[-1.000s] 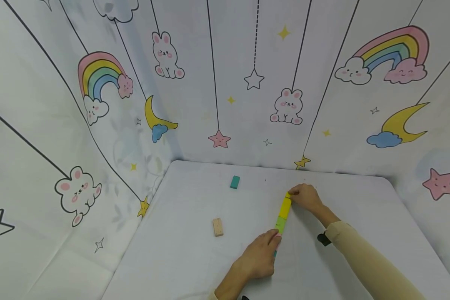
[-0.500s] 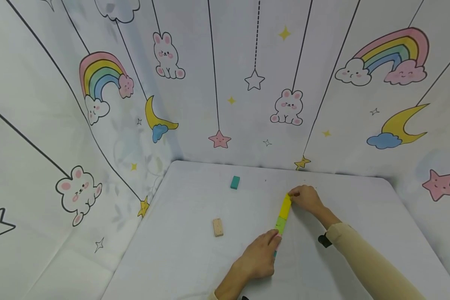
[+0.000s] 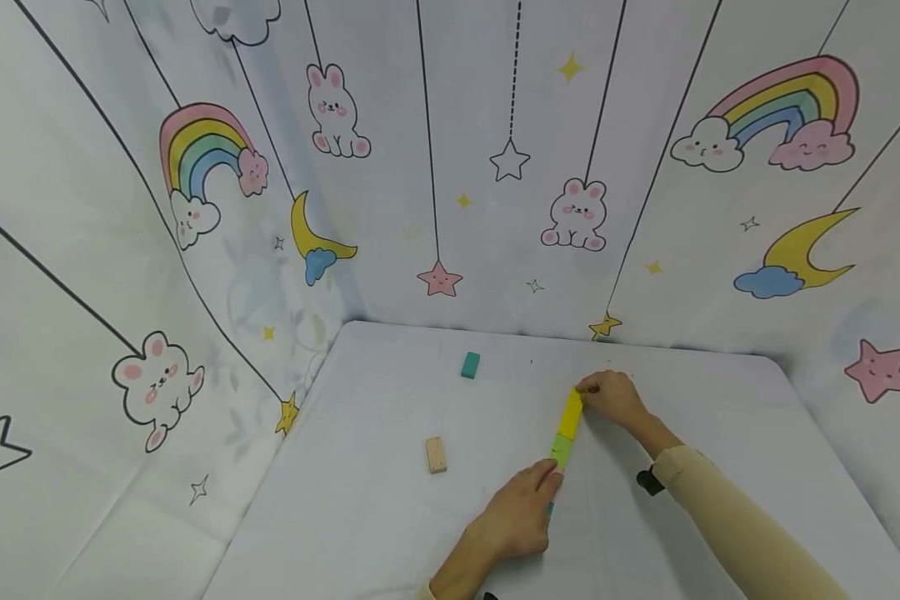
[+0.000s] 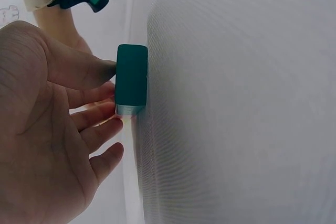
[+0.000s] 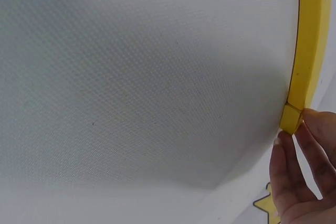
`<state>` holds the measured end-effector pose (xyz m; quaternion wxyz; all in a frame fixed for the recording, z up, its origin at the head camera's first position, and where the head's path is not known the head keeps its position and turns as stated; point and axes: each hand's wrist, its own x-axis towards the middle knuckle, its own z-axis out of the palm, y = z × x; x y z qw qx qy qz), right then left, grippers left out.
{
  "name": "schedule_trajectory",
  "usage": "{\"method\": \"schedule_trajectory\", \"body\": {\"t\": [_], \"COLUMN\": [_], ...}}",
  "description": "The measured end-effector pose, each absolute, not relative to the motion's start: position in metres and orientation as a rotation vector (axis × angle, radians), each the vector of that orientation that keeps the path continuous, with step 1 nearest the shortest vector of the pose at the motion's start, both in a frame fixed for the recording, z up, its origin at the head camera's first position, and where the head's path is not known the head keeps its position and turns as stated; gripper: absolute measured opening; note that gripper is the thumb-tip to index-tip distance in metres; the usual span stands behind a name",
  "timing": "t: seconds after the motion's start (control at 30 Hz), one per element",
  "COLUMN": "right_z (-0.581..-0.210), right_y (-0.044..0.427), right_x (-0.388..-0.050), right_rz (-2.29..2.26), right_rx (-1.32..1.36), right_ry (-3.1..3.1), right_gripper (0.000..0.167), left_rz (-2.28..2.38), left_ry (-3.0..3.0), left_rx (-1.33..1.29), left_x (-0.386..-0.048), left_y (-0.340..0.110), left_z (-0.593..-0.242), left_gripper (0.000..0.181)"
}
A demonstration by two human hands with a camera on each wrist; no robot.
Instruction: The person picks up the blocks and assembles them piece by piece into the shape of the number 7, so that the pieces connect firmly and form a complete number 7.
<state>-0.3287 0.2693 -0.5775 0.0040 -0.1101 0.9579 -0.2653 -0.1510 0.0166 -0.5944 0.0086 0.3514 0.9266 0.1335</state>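
A straight row of small building blocks lies on the white table. From the far end it runs small yellow block [image 5: 290,119], longer yellow block [image 3: 571,415], light green block [image 3: 562,451], a pink one mostly hidden, and a teal block [image 4: 131,74] nearest me. My left hand [image 3: 512,512] holds the near part of the row, covering most of the pink and teal blocks; its thumb touches the teal block in the left wrist view. With thumb and fingertips, my right hand [image 3: 613,396] pinches the small yellow block at the far end.
Apart from the row, another teal block [image 3: 470,365] lies toward the back of the table [image 3: 375,392]. A plain wooden block [image 3: 436,455] lies left of the row. A white cloth wall [image 3: 480,233] with printed rabbits, stars and rainbows stands behind the table edge.
At the far end, the right hand and the yellow end of the row have shifted very slightly toward me since one second ago. The left hand and the loose blocks stay put.
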Motion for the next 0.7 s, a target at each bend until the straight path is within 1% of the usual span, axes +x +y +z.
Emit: {"method": "schedule_trajectory", "body": {"t": [0.27,0.7], "right_z": [-0.5800,-0.5802], "right_y": [0.2707,0.2693], "right_x": [-0.3293,-0.3295], "right_rz": [-0.844,-0.839], "right_rx": [-0.385,-0.370], "right_ry": [3.019,3.027], "right_gripper": [0.020,0.019], "left_rz": [0.409,0.409], "left_ry": [2.896,2.895], "left_rx": [1.095,1.078], "left_x": [-0.1508,-0.1503], "left_y": [0.0169,0.0169], "left_z": [-0.5932,-0.5924], "left_gripper": [0.063,0.063]}}
